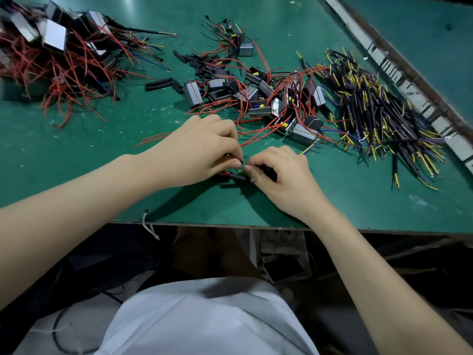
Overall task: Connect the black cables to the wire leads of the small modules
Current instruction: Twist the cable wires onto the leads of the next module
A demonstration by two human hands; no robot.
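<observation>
the left hand (204, 152) and right hand (279, 172) meet near the front edge of the green table (76, 149), fingertips almost touching. the left hand's curled fingers pinch thin red wire leads (256, 140) that run off to the right; the module they belong to is hidden under the hands. the right hand's curled fingers grip a black cable (236, 177) lying under both hands. what exactly sits between the fingertips is too small to tell. just behind the hands lies a loose heap of small modules (268, 98) tangled in red wire. to the right is a pile of black cables (378, 114) with yellow and blue ends. far left sits a second heap of modules (53, 37). short black sleeves (158, 83) lie scattered between the heaps.
</observation>
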